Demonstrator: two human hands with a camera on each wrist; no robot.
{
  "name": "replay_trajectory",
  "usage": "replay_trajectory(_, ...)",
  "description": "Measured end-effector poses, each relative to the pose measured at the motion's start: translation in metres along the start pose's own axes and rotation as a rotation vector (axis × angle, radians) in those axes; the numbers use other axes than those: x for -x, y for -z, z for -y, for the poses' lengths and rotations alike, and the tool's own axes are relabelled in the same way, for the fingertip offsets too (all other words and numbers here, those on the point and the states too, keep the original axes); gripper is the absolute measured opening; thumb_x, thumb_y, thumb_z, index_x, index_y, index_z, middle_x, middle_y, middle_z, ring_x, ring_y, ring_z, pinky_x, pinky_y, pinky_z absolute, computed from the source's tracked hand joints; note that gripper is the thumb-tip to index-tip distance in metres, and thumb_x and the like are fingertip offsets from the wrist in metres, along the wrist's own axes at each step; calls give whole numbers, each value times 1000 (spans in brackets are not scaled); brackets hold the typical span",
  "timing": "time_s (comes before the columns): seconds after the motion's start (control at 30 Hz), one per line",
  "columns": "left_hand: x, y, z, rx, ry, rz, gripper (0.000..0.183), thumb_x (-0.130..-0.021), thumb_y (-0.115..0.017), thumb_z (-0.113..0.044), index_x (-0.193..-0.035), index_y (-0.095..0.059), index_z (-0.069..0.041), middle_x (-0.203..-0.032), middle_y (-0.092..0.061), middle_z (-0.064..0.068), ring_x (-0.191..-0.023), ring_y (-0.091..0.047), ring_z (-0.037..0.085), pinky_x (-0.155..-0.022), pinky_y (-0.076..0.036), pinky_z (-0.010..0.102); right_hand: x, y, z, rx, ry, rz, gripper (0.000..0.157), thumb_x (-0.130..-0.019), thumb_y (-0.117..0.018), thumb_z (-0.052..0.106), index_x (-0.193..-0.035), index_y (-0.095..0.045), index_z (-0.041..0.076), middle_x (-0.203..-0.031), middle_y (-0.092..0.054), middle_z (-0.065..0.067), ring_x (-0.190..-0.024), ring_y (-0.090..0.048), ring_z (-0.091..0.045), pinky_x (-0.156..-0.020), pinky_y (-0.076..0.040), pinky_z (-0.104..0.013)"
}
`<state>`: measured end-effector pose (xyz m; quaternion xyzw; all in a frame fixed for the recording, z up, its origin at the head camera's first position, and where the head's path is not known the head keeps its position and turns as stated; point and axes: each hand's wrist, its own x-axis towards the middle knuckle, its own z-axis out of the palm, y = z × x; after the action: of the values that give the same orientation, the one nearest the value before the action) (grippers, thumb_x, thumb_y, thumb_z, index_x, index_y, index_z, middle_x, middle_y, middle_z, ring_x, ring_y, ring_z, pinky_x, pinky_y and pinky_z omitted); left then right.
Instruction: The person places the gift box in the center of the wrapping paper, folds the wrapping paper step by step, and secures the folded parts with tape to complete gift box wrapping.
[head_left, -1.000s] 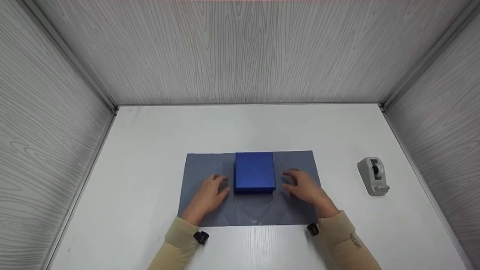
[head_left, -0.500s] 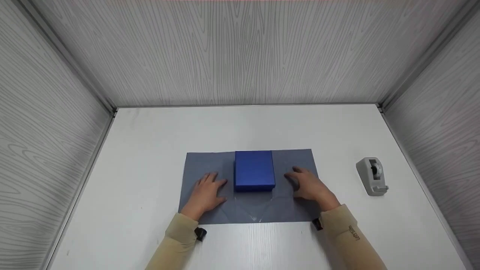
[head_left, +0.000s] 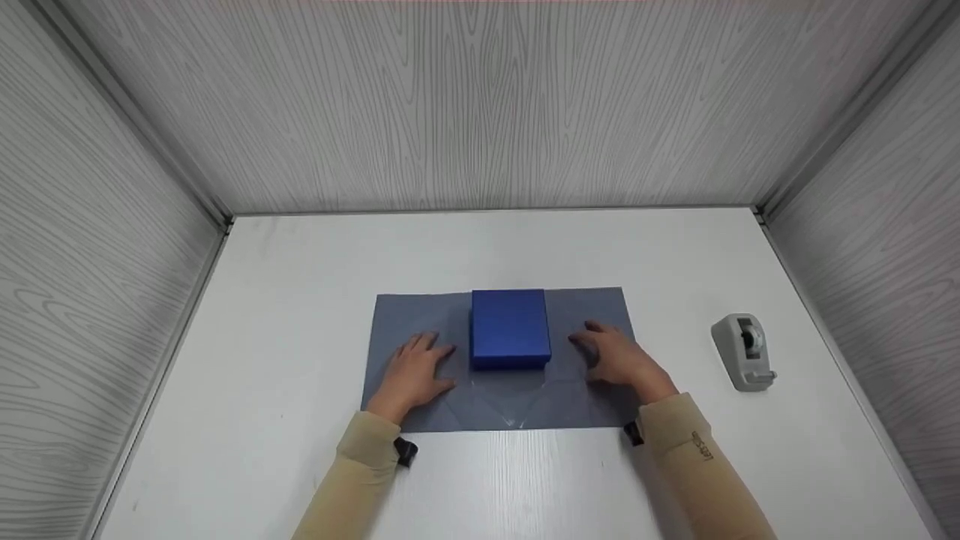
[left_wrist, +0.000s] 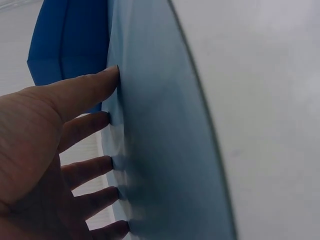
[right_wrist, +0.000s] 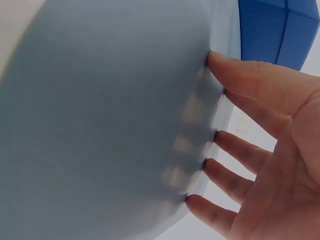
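A blue lidded box [head_left: 511, 326] sits on a grey-blue wrapping sheet [head_left: 495, 409] that lies flat on the white table. Left of the box, my left hand [head_left: 412, 375] presses its spread fingertips on the sheet; the left wrist view shows the thumb [left_wrist: 90, 86] and fingers meeting its surface. On the other side, my right hand [head_left: 621, 364] does the same, its fingertips [right_wrist: 212, 62] touching the sheet in the right wrist view. Both hands are apart from the box and hold nothing.
A grey tape dispenser [head_left: 744, 352] stands on the white table [head_left: 300, 262] at the right. Wood-grain panels [head_left: 480, 105] enclose the table at the back and both sides. Creases run across the sheet in front of the box.
The sheet and the box have slid a little away from me, with both hands moving along. My fingers have come to spread on the sheet. The tape dispenser stays put.
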<state>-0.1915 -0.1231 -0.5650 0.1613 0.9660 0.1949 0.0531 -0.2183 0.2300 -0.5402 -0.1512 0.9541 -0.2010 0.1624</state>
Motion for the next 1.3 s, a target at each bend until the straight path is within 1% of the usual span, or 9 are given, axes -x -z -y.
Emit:
replay_trajectory(0.13,-1,1,-4,62,29,-45,52,-85,-78,-26,-131,-63,-7,-142,-48,19,-133,-40,40,-105,-34,58,-4,-2,5,-39,47,-80,44,-89,-69,6,-131,-59,-2,-137,-51,-26,-128,-46,-44,-103,-38,-56)
replay_trajectory(0.23,-5,3,-11,150,58,-106,44,-91,-71,-21,-130,-61,-4,-136,-53,19,-127,-48,37,-103,-38,53,-7,-3,12,-157,63,-140,36,-98,-59,11,-130,-58,-5,-128,-59,-23,-120,-54,-38,-100,-42,-52)
replay_trajectory(0.33,-11,3,-18,269,71,-140,41,-97,-63,-20,-133,-57,-2,-132,-55,18,-125,-50,35,-103,-40,49,-10,-3,22,-290,60,-175,39,-103,-52,18,-134,-54,-6,-126,-60,-23,-118,-56,-37,-98,-44,-51)
replay_trajectory(0.47,-19,1,-26,417,71,-121,45,-102,-54,-25,-138,-51,1,-133,-55,19,-127,-48,35,-104,-39,49,-14,-5,33,-385,57,-194,47,-103,-53,25,-140,-48,-4,-125,-60,-23,-113,-59,-36,-94,-47,-50)
replay_trajectory(0.63,-25,-2,-33,541,92,-78,51,-104,-51,-28,-144,-44,2,-135,-54,20,-128,-48,34,-104,-38,49,-21,-8,42,-445,35,-183,51,-102,-56,21,-144,-43,-4,-126,-59,-25,-113,-60,-38,-94,-47,-50)
replay_trajectory(0.73,-26,-1,-35,589,88,-60,51,-104,-50,-25,-145,-41,3,-136,-54,22,-128,-49,34,-104,-38,49,-22,-9,46,-468,11,-183,51,-101,-57,17,-145,-42,-4,-127,-59,-26,-114,-59,-39,-95,-46,-50)
replay_trajectory(0.93,-23,1,-38,653,77,-57,50,-103,-52,-17,-145,-40,7,-133,-54,24,-122,-54,33,-101,-43,47,-22,-10,50,-473,2,-201,50,-99,-59,15,-143,-45,-6,-124,-61,-25,-110,-61,-36,-93,-48,-48)
replay_trajectory(1.17,-15,6,-42,680,93,-39,50,-102,-54,-17,-145,-41,5,-131,-56,23,-117,-58,31,-96,-47,45,-13,-9,53,-489,-12,-205,50,-99,-60,16,-144,-46,-2,-125,-61,-22,-110,-61,-33,-92,-49,-47)
replay_trajectory(1.3,-9,8,-43,683,82,-37,50,-102,-54,-17,-144,-41,6,-129,-57,23,-114,-59,32,-94,-48,45,-7,-11,55,-485,3,-198,50,-99,-59,17,-144,-45,-3,-126,-61,-22,-111,-61,-34,-91,-50,-47)
